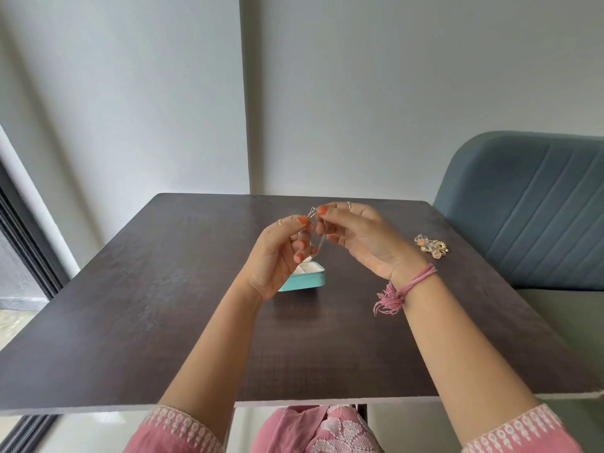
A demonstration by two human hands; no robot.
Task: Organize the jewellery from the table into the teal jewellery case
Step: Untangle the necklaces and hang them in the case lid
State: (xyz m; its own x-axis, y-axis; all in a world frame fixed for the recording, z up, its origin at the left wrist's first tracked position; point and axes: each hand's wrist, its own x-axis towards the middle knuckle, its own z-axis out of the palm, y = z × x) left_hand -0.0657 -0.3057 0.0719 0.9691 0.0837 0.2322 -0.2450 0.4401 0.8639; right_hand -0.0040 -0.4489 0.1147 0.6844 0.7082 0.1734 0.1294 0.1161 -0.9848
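Observation:
Both my hands are raised above the middle of the dark table. My left hand and my right hand each pinch a thin silver chain between thumb and finger. The chain hangs down in a loop between them. Below and behind my left hand lies the teal jewellery case, open, its pale lining showing; my left hand hides much of it. A small heap of gold and coloured jewellery lies on the table to the right.
A blue-grey padded chair stands at the table's right side. Grey walls rise behind the table. A dark window frame runs along the far left. The table's near edge is just above my lap.

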